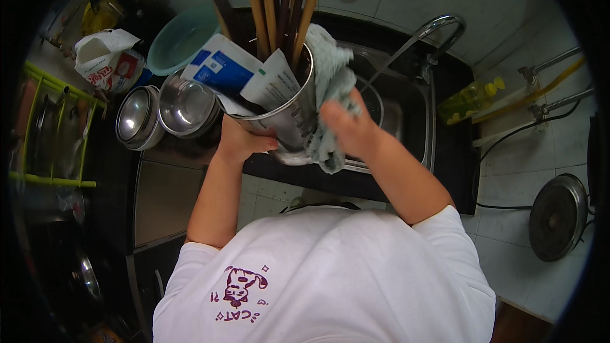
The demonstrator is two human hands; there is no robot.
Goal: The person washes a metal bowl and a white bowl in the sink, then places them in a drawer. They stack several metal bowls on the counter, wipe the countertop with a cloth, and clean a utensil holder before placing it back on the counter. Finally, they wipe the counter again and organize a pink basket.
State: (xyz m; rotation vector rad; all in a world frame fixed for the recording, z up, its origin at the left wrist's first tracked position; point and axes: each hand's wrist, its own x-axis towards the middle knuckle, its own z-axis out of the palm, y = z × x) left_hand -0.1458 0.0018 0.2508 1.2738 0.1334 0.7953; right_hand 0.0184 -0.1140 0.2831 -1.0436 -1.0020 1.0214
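My left hand [245, 140] grips a metal utensil holder [293, 126] low on its side, above the counter's front edge. Several wooden chopsticks [267, 5] stand in the holder beside white and blue printed packets [224, 74]. My right hand [350, 126], slightly blurred, holds a grey-green cloth [329, 71] against the holder's right side. The cloth hangs from above the rim to near the base. The fingers behind the holder and inside the cloth are partly hidden.
Behind my right hand is a sink [407, 128] with a curved chrome faucet [443, 21]. Stacked metal bowls [186, 105], a green plastic basin [178, 40] and a white bag [107, 57] stand left. A yellow bottle [464, 100] lies right of the sink; a green rack [57, 178] is far left.
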